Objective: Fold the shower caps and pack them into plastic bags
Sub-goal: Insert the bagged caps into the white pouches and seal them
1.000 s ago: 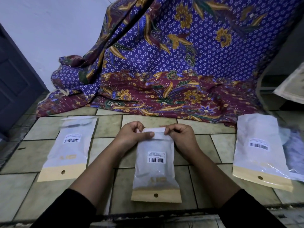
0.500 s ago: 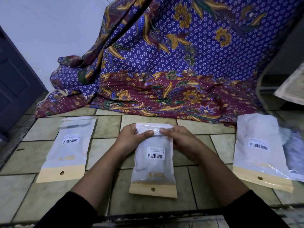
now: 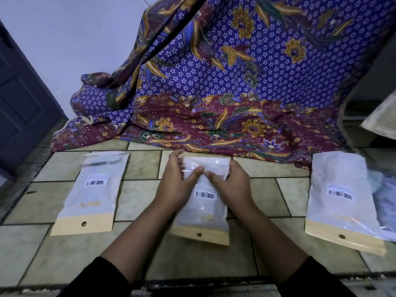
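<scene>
A white plastic bag with a barcode label and a tan strip at its near end lies on the tiled floor in the middle. A folded shower cap shows faintly through it. My left hand and my right hand both rest on the bag's far end, thumbs nearly touching over the top flap and fingers curled around its edges. A second bag of the same kind lies flat to the left. A third bag lies to the right, on top of loose clear plastic.
A purple and maroon patterned cloth hangs down and spreads over the floor behind the bags. A dark door stands at the left. Crumpled pale material sits at the far right edge. A shelf corner juts in at the right.
The middle bag has slid away from me and tilted slightly. My thumbs have moved together toward the centre of its top flap.
</scene>
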